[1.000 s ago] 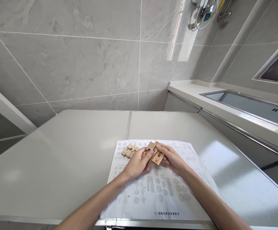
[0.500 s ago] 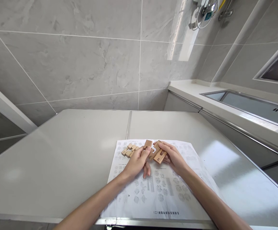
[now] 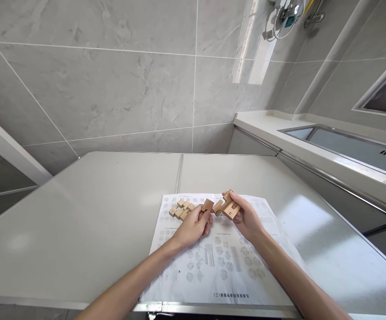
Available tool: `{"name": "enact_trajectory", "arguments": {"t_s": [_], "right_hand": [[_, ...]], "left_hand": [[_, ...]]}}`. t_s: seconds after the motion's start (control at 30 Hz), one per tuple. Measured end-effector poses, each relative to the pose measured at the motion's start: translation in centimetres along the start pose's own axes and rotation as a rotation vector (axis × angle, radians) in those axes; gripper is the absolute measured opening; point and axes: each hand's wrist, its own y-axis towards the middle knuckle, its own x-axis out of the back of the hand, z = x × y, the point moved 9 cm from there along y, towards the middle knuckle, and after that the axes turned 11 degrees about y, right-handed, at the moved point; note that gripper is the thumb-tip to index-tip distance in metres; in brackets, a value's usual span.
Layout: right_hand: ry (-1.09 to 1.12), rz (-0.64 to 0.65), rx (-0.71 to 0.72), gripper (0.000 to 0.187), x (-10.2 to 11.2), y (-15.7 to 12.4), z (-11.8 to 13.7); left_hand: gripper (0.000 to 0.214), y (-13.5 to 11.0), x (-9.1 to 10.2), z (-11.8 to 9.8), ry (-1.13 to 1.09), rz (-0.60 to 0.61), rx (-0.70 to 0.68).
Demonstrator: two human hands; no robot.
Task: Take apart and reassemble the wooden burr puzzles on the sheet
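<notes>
My left hand (image 3: 193, 226) is closed on a notched wooden puzzle piece (image 3: 207, 206), pinched between thumb and fingers. My right hand (image 3: 247, 218) grips another wooden puzzle piece (image 3: 230, 208) with a notch and a small mark on its face, held a little above the sheet. Between the two pieces a smaller wooden block (image 3: 217, 207) shows; whether it is joined to either I cannot tell. More wooden pieces (image 3: 181, 209) lie side by side just left of my left hand. All of this is over a printed instruction sheet (image 3: 219, 262) spread on the grey counter (image 3: 79, 222).
A grey tiled wall rises behind the counter. To the right a raised ledge holds a steel sink (image 3: 349, 144). A seam (image 3: 178, 171) splits the counter top. Pipes and a fitting (image 3: 289, 15) hang at the top right.
The two held pieces, together one second ago, have come apart: my right hand has moved its piece right and slightly up, while my left hand keeps the other piece near the middle.
</notes>
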Motion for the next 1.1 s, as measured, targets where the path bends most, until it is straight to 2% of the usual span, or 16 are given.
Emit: {"name": "enact_trajectory", "arguments": {"t_s": [0.37, 0.6, 0.7, 0.9, 1.1], "right_hand": [[0.042, -0.006, -0.019, 0.045, -0.1, -0.2, -0.2], [0.012, -0.010, -0.012, 0.047, 0.1, 0.0, -0.2], [0.011, -0.007, -0.012, 0.047, 0.0, 0.0, -0.2], [0.033, 0.012, -0.012, 0.045, -0.2, -0.1, -0.3], [0.033, 0.046, -0.050, 0.042, -0.7, -0.4, -0.8]], "left_hand": [[0.043, -0.2, 1.8, -1.2, 0.308, -0.215, -0.123], [0.041, 0.0, 2.8, -0.7, 0.279, -0.291, -0.107], [0.041, 0.0, 2.8, -0.5, 0.190, -0.277, -0.069], [0.046, -0.4, 1.5, -1.0, 0.014, -0.127, -0.016], [0.049, -0.3, 1.3, -0.4, -0.043, -0.132, -0.002]]}}
